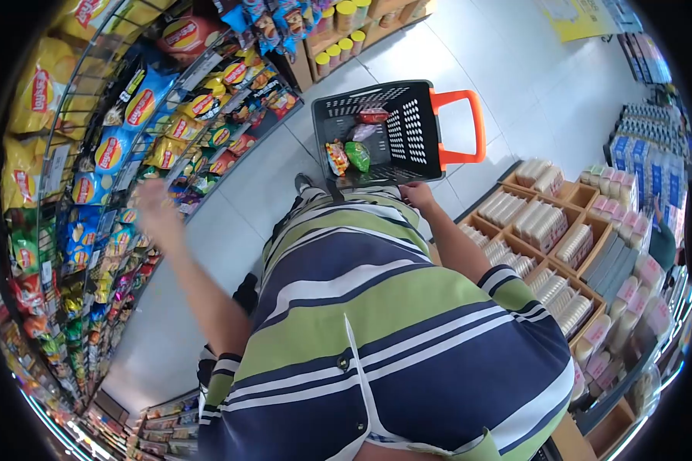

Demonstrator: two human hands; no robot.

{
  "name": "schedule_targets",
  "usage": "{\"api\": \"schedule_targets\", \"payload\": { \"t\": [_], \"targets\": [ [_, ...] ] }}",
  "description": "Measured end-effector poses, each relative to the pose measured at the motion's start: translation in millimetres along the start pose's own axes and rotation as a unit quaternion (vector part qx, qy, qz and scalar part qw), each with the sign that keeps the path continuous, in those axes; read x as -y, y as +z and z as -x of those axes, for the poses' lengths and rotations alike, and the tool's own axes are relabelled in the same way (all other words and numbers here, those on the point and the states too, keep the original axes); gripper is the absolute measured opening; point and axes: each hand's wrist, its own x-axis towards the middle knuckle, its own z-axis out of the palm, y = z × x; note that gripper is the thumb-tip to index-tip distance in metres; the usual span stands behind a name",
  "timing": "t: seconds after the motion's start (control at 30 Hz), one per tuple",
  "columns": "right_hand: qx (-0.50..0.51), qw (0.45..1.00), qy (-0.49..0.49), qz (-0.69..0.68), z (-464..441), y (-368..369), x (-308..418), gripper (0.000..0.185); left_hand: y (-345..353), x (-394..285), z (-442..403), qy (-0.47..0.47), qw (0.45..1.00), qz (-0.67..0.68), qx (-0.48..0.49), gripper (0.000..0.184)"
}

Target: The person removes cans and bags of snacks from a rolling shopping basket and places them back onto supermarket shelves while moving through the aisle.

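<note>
Basket stretches left to right, orange handle pointing right. Right hand is by its near rim, blurred left hand near chip bags; whether either grips, I cannot tell.

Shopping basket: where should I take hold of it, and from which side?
Probably by the outer bar of the orange handle, coming from the person's right with the right hand, the nearer one. The handle is an open loop jutting out past that side of the basket, which seems to leave room to wrap round the bar.
</note>
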Motion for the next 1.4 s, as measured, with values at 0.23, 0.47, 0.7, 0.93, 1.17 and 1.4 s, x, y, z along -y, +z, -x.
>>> {"api": "schedule_targets", "payload": {
  "t": [0.23,0.47,0.7,0.93,1.17,1.4],
  "targets": [
    [-0.025,0.994,0.107,0.022,-6,-51,-26,0.036,124,53,269,-0.224,0.876,0.161,0.396,0.025],
    [0.008,0.997,0.025,0.073,-29,-43,5,0.032,87,112,317,-0.584,0.725,0.124,0.344,0.036],
    [0.03,0.991,-0.04,0.123,-74,-30,19,0.03,83,22,284,-0.552,0.74,0.137,0.359,0.038],
    [0.06,0.985,0.002,0.161,-123,-29,-10,0.034,114,-79,302,-0.339,0.78,0.164,0.501,0.035],
    [0.083,0.936,-0.022,0.342,-143,-26,-2,0.035,135,-109,321,-0.392,0.745,0.147,0.519,0.03],
    [0.054,0.954,-0.074,0.287,-208,-6,24,0.033,194,-101,377,-0.415,0.704,0.081,0.57,0.03]
  ]
}}
